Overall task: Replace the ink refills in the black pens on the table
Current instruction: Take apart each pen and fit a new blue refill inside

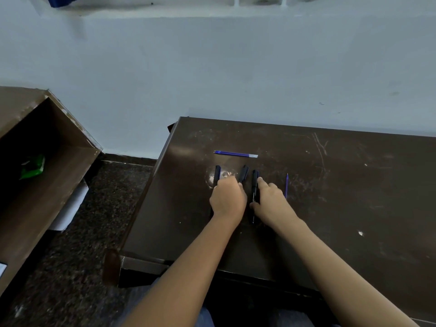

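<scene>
Three black pens lie side by side on table (354,185): left pen (217,175), mid pen (243,173), right pen (254,185). L hand (227,199) is curled over left/mid pens; grip hidden, cannot tell. R hand (271,204) pinches right pen btwn thumb & forefinger. Risk: single refill (286,186) just beside R hand may get knocked & roll; mix-up w/ spare refills (236,154) is possible.

Room right of lone refill (286,185); wall (212,79) behind table (354,208).

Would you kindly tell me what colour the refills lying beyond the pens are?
The refills are blue, seen in the head view.
</scene>
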Demonstrator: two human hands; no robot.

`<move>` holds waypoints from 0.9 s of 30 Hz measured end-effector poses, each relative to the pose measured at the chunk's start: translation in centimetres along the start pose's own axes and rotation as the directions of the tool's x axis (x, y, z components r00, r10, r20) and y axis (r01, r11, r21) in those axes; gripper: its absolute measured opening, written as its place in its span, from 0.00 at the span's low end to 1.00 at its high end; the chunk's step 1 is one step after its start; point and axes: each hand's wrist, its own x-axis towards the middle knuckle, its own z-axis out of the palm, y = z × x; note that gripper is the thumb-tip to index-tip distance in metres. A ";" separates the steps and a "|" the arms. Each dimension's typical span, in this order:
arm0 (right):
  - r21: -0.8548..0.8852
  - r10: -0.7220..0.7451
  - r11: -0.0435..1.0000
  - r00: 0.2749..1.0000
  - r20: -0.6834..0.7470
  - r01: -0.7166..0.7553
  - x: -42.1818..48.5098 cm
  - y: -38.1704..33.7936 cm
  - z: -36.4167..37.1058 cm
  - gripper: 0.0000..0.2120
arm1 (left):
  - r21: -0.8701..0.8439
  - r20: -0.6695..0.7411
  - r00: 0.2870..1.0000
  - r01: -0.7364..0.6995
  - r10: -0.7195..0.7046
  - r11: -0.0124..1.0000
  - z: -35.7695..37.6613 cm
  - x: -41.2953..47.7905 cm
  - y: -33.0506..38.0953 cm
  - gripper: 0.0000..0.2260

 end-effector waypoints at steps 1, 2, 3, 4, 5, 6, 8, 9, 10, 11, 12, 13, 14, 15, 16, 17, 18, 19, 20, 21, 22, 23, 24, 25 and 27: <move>-0.012 -0.005 1.000 1.000 0.006 0.005 0.0 0.1 0.1 0.35 | -0.002 -0.002 1.000 0.000 0.000 1.000 0.3 0.0 0.0 0.09; -0.020 -0.009 1.000 1.000 0.011 0.009 0.1 0.1 0.2 0.35 | -0.006 0.000 1.000 -0.002 0.002 1.000 0.5 -0.1 -0.1 0.09; -0.025 -0.012 1.000 1.000 0.015 0.012 0.1 0.2 0.3 0.35 | -0.014 0.001 1.000 -0.008 0.008 1.000 0.7 -0.1 -0.2 0.08; -0.027 -0.014 1.000 1.000 0.018 0.015 0.2 0.2 0.4 0.34 | -0.024 0.000 1.000 -0.016 0.016 1.000 0.9 -0.1 -0.2 0.08; -0.027 -0.018 0.999 1.000 0.021 0.019 0.2 0.2 0.5 0.34 | -0.035 -0.001 1.000 -0.027 0.027 0.999 1.1 -0.1 -0.3 0.07; -0.028 -0.022 0.999 0.999 0.024 0.023 0.3 0.2 0.5 0.34 | -0.044 -0.004 0.999 -0.042 0.042 0.998 1.2 -0.1 -0.4 0.07; -0.023 -0.030 0.999 0.999 0.027 0.031 0.4 0.2 0.6 0.33 | -0.055 -0.007 0.997 -0.080 0.080 0.995 1.5 -0.1 -0.7 0.08; -0.018 -0.031 0.999 0.999 0.026 0.032 0.4 0.2 0.6 0.33 | -0.059 -0.005 0.995 -0.095 0.095 0.994 1.6 0.0 -0.8 0.09; -0.016 -0.031 0.999 0.999 0.025 0.032 0.5 0.2 0.7 0.32 | -0.062 0.000 0.995 -0.105 0.105 0.993 1.7 0.0 -0.9 0.10; -0.014 -0.031 0.999 0.999 0.025 0.031 0.5 0.2 0.6 0.32 | -0.063 0.005 0.994 -0.109 0.110 0.992 1.9 0.1 -1.0 0.10; -0.011 -0.030 0.999 0.999 0.026 0.030 0.5 0.2 0.6 0.31 | -0.064 0.012 0.994 -0.111 0.112 0.992 2.0 0.2 -1.0 0.11; -0.007 -0.030 1.000 0.999 0.027 0.030 0.6 0.2 0.6 0.31 | -0.064 0.018 0.993 -0.113 0.114 0.992 2.1 0.2 -1.1 0.11; -0.006 -0.031 0.999 0.999 0.028 0.031 0.6 0.3 0.6 0.30 | -0.063 0.022 0.993 -0.116 0.117 0.991 2.2 0.3 -1.1 0.11; -0.009 -0.034 0.999 0.999 0.030 0.034 0.6 0.3 0.5 0.30 | -0.061 0.024 0.992 -0.120 0.122 0.991 2.2 0.3 -1.1 0.11; -0.013 -0.036 0.999 0.999 0.031 0.036 0.6 0.3 0.5 0.30 | -0.058 0.025 0.992 -0.125 0.127 0.990 2.3 0.3 -1.1 0.11; -0.014 -0.036 0.999 0.999 0.032 0.037 0.6 0.3 0.4 0.29 | -0.055 0.026 0.991 -0.128 0.130 0.990 2.3 0.3 -1.1 0.12; -0.012 -0.036 0.999 0.999 0.033 0.036 0.7 0.3 0.4 0.29 | -0.051 0.027 0.991 -0.128 0.130 0.990 2.3 0.4 -1.1 0.12; -0.010 -0.035 0.999 0.999 0.033 0.035 0.7 0.3 0.4 0.28 | -0.048 0.028 0.991 -0.128 0.129 0.991 2.3 0.4 -1.1 0.12; -0.008 -0.033 0.999 0.999 0.034 0.034 0.7 0.3 0.4 0.28 | -0.047 0.029 0.991 -0.129 0.130 0.991 2.4 0.4 -1.1 0.12; -0.006 -0.032 0.999 0.999 0.034 0.032 0.7 0.3 0.4 0.28 | -0.047 0.032 0.991 -0.128 0.130 0.991 2.4 0.4 -1.1 0.12; -0.005 -0.030 1.000 0.999 0.034 0.030 0.7 0.3 0.4 0.27 | -0.046 0.035 0.991 -0.128 0.129 0.991 2.4 0.5 -1.1 0.12; -0.005 -0.029 1.000 0.999 0.034 0.029 0.7 0.3 0.4 0.27 | -0.043 0.038 0.991 -0.127 0.129 0.991 2.4 0.5 -1.1 0.12; -0.008 -0.027 1.000 0.999 0.036 0.028 0.7 0.3 0.4 0.28 | -0.040 0.040 0.991 -0.128 0.130 0.991 2.4 0.5 -1.1 0.12; -0.012 -0.026 1.000 0.999 0.040 0.027 0.6 0.2 0.3 0.28 | -0.037 0.042 0.991 -0.128 0.129 0.991 2.4 0.5 -1.1 0.12; -0.015 -0.021 1.000 0.998 0.052 0.022 0.6 0.2 0.2 0.30 | -0.034 0.042 0.991 -0.125 0.127 0.992 2.2 0.5 -1.0 0.11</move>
